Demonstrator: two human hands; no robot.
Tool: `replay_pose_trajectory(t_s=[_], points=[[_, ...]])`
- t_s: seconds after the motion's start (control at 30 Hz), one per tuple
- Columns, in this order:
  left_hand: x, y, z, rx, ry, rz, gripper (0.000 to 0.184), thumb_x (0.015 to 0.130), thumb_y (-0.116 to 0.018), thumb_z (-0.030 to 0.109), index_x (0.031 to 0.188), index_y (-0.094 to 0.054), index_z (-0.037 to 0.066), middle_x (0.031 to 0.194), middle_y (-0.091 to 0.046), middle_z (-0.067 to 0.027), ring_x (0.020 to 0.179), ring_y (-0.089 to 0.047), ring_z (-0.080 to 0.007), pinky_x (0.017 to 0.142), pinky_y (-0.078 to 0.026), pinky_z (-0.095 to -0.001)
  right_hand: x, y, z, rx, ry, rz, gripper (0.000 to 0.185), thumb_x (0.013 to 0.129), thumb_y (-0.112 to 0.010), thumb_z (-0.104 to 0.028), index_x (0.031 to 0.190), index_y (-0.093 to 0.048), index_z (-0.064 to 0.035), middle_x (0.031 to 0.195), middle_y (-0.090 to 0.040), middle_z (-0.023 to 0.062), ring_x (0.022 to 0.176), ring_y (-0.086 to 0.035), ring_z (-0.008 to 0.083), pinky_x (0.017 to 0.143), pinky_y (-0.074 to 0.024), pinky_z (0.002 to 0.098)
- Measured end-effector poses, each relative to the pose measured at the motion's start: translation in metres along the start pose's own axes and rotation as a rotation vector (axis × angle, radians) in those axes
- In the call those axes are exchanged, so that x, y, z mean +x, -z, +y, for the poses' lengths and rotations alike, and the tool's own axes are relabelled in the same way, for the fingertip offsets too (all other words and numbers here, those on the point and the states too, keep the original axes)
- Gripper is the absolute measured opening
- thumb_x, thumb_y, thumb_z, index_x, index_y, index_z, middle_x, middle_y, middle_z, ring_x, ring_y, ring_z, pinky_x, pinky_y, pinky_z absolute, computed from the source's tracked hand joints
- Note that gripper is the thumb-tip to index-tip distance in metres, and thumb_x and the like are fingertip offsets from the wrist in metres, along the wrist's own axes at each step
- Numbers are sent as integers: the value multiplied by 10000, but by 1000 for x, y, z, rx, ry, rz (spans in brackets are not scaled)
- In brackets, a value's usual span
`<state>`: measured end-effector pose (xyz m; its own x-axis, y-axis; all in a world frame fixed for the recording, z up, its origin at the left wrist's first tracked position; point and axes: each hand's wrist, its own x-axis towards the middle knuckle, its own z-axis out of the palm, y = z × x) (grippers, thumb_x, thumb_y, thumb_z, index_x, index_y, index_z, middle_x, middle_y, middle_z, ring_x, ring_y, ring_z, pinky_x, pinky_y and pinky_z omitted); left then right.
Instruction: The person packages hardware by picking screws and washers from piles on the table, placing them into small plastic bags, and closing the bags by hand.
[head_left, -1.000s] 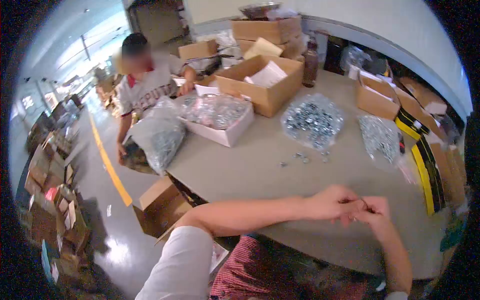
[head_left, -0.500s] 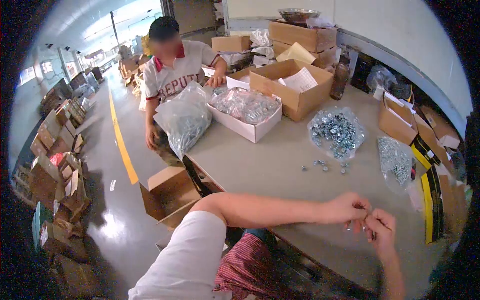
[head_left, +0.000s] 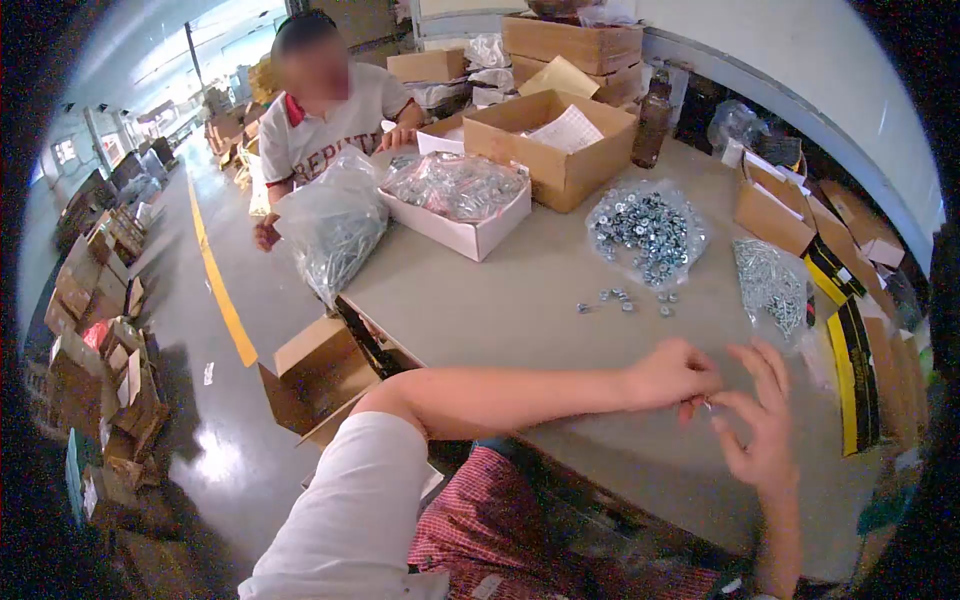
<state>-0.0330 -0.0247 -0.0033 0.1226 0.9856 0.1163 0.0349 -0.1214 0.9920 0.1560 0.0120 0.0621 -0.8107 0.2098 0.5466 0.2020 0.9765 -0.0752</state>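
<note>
Over the near right part of the grey table (head_left: 560, 350), my left hand (head_left: 675, 378) is closed, its fingertips pinched on something small that I cannot make out. Close beside it, my right hand (head_left: 758, 415) has its fingers spread, and a tiny shiny piece shows between the two hands. Beyond them lies a clear bag of metal nuts (head_left: 650, 232), with several loose nuts (head_left: 625, 300) in front of it. A bag of screws (head_left: 772, 285) lies just past my right hand.
A white box of bagged parts (head_left: 480, 235) and a large cardboard box (head_left: 550, 150) stand further back. At the left, a person (head_left: 335, 110) stands by a bulging plastic bag (head_left: 335, 225). An open carton (head_left: 325, 375) is below the table's left edge. Cartons (head_left: 775, 205) line the right side.
My right hand has opened its fingers and moved slightly off my left hand. The camera view has shifted. The other person's head has turned or leaned a little.
</note>
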Motion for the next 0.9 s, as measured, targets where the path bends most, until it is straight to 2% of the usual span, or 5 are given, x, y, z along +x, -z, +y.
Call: replay_pose_trajectory(t_s=[0.27,0.47,0.57,0.77,0.9], points=[[14,7,-12,-84,-126,49,288,956,-530,334,964,-626,62,783,-668,-34,747,-631,-134,589,-488,-283,-17,4,7,-161,-48,245,105,748,-676,-88,852,-660,-83,1137,-618,89,1184,-476,351,1070,-265,564],[6,-3,6,-333,157,-57,349,966,-529,403,1034,-596,68,777,-633,-6,617,-570,-101,532,-465,-261,-23,10,13,-158,-80,136,185,734,-696,-91,918,-705,-114,1110,-657,69,1244,-470,321,1116,-167,596],[9,11,8,-333,125,110,287,964,-552,350,992,-593,67,721,-590,11,576,-532,-78,501,-442,-246,-13,11,8,31,-160,55,264,730,-708,-147,993,-726,-151,1236,-628,53,1361,-346,352,1135,-70,607],[17,31,5,-55,-79,290,161,918,-629,220,937,-580,67,685,-543,28,575,-514,-76,510,-437,-248,-9,20,23,272,-290,-183,352,738,-702,-246,1085,-716,-183,1392,-517,45,1452,-101,371,1118,53,626],[17,31,12,296,-197,491,170,891,-632,186,981,-567,57,768,-598,-42,647,-570,-158,581,-472,-303,-17,16,32,135,-333,-110,393,763,-701,-266,1147,-686,-184,1393,-515,58,1435,-153,397,1120,31,624]])
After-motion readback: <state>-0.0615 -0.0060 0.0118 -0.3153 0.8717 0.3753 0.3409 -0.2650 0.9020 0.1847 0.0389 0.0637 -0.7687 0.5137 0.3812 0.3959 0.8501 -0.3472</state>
